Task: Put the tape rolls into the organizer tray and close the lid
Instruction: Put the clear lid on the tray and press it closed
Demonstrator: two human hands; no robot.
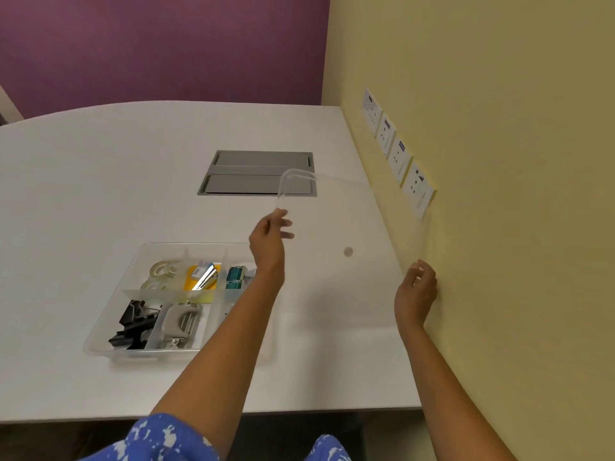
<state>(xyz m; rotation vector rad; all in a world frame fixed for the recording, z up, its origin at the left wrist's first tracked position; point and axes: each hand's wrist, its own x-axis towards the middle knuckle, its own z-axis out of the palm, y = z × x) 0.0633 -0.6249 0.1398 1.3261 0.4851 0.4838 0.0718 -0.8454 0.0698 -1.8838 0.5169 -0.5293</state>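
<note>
A clear organizer tray (100, 341) sits on the white table, left of my arms. Several clear tape rolls (162, 272) lie in its far left compartment. A transparent lid (349, 227) with a small round mark is held up in the air to the right of the tray, hard to see against the table. My left hand (269, 241) pinches the lid's left edge. My right hand (417, 291) grips the lid's right near corner, close to the yellow wall.
Other tray compartments hold black binder clips (133, 322), a grey hole punch (178, 324), a stapler on yellow notes (204, 276) and green boxes (234, 277). A grey cable hatch (258, 173) is set in the table. Wall sockets (397, 151) line the yellow wall on the right.
</note>
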